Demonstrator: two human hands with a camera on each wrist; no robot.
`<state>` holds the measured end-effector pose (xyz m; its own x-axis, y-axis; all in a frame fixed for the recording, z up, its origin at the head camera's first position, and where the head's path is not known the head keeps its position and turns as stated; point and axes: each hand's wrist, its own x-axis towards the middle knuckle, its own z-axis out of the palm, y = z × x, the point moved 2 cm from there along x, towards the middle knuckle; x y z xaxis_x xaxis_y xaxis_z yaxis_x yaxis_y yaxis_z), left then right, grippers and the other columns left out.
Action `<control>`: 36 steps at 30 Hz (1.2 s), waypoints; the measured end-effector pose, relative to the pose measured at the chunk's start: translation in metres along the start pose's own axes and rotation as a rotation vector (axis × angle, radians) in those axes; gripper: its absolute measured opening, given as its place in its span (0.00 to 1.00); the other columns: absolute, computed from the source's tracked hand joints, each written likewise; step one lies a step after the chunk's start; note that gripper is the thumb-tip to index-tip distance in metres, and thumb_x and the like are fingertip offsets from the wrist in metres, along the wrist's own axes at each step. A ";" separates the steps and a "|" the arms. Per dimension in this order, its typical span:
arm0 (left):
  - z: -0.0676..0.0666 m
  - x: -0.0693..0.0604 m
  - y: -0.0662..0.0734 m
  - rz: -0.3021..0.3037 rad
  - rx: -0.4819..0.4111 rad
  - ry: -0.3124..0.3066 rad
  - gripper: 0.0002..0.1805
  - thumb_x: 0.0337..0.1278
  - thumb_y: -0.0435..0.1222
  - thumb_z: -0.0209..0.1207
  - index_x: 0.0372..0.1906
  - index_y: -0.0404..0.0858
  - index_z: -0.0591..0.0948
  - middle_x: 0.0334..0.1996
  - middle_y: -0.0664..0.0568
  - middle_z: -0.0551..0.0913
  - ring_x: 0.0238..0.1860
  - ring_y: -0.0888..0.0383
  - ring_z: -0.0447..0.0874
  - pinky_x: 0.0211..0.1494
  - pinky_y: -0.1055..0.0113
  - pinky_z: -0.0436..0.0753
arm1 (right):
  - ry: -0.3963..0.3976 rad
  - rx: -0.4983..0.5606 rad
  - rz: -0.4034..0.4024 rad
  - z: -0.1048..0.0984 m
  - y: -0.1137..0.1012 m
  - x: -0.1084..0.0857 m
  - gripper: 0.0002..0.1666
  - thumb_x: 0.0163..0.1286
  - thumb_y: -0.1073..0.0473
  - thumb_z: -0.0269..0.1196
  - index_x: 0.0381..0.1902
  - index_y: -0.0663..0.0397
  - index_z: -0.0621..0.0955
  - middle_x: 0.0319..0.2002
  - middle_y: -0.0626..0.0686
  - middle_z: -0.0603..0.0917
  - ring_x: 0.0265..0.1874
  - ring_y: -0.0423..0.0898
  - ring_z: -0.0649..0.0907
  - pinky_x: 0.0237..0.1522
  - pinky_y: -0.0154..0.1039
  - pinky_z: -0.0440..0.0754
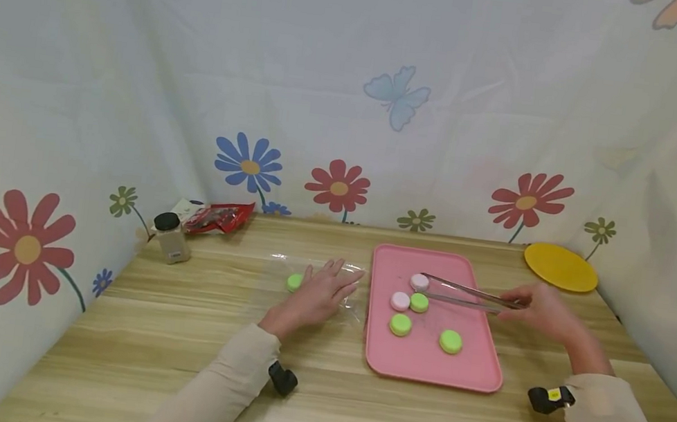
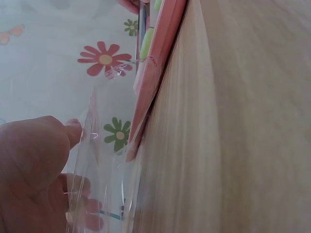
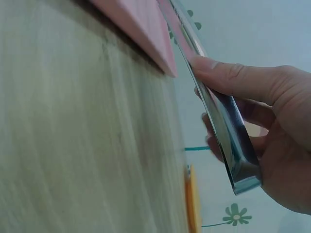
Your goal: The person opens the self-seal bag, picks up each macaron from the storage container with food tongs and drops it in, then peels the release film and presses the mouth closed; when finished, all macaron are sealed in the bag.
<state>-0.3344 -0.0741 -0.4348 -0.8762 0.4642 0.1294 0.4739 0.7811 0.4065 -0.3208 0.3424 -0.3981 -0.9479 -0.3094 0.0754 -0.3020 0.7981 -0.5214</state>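
Observation:
My right hand [image 1: 540, 310] grips metal tongs [image 1: 473, 290] by the closed end, the thumb along one arm in the right wrist view. The tongs reach over a pink tray [image 1: 433, 371], their tips either side of a pale pink macaron [image 1: 419, 282]. Another pink macaron [image 1: 400, 301] and several green macarons [image 1: 451, 341] lie on the tray. My left hand [image 1: 319, 296] lies over a clear plastic bag [image 2: 112, 145] left of the tray, fingers extended and touching the film. A green macaron [image 1: 294, 282] sits in the bag area, partly hidden by that hand.
A jar with a black lid [image 1: 172, 241] stands at the back left beside a red packet [image 1: 221, 217]. A yellow plate [image 1: 560, 267] lies at the back right. A flowered cloth [image 1: 326, 98] hangs behind the wooden table [image 1: 173, 345].

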 end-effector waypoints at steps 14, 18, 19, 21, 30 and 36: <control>0.001 0.000 0.001 -0.014 -0.007 0.003 0.26 0.80 0.49 0.43 0.76 0.54 0.66 0.78 0.40 0.55 0.78 0.39 0.47 0.73 0.32 0.42 | 0.024 0.005 -0.049 0.008 0.013 -0.002 0.18 0.59 0.59 0.75 0.43 0.67 0.88 0.34 0.53 0.89 0.29 0.43 0.77 0.31 0.33 0.76; 0.001 0.001 0.001 -0.019 -0.010 0.000 0.26 0.79 0.50 0.43 0.76 0.54 0.66 0.77 0.40 0.55 0.78 0.39 0.47 0.72 0.32 0.41 | 0.037 0.004 -0.074 0.008 0.014 -0.003 0.13 0.60 0.60 0.75 0.41 0.63 0.89 0.32 0.52 0.88 0.28 0.43 0.76 0.29 0.33 0.75; 0.001 0.001 0.001 -0.019 -0.009 0.002 0.26 0.79 0.49 0.43 0.76 0.54 0.66 0.77 0.40 0.56 0.78 0.39 0.47 0.72 0.32 0.41 | 0.040 0.003 -0.073 0.008 0.014 -0.003 0.13 0.60 0.60 0.75 0.41 0.63 0.89 0.32 0.51 0.88 0.28 0.43 0.76 0.29 0.33 0.76; 0.001 0.001 0.001 -0.023 -0.005 0.002 0.26 0.79 0.50 0.42 0.76 0.55 0.66 0.78 0.41 0.55 0.78 0.39 0.47 0.73 0.32 0.41 | 0.042 -0.002 -0.066 0.007 0.015 -0.003 0.13 0.60 0.60 0.75 0.41 0.62 0.89 0.32 0.50 0.88 0.28 0.44 0.76 0.29 0.33 0.76; 0.002 0.001 -0.001 -0.034 -0.022 0.005 0.26 0.79 0.50 0.44 0.76 0.56 0.66 0.78 0.41 0.56 0.78 0.40 0.46 0.73 0.32 0.40 | 0.025 0.002 -0.026 0.005 0.017 -0.005 0.15 0.61 0.58 0.74 0.43 0.63 0.88 0.33 0.49 0.87 0.30 0.46 0.76 0.30 0.34 0.77; 0.001 0.000 -0.001 -0.029 -0.010 0.005 0.26 0.79 0.52 0.42 0.76 0.57 0.66 0.78 0.42 0.55 0.78 0.40 0.47 0.73 0.32 0.41 | 0.033 0.000 -0.044 0.003 -0.002 -0.002 0.17 0.61 0.54 0.74 0.44 0.59 0.89 0.35 0.48 0.87 0.32 0.47 0.79 0.34 0.35 0.79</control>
<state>-0.3354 -0.0745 -0.4360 -0.8902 0.4389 0.1223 0.4472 0.7902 0.4191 -0.3181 0.3398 -0.3997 -0.9364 -0.3274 0.1262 -0.3438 0.7840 -0.5168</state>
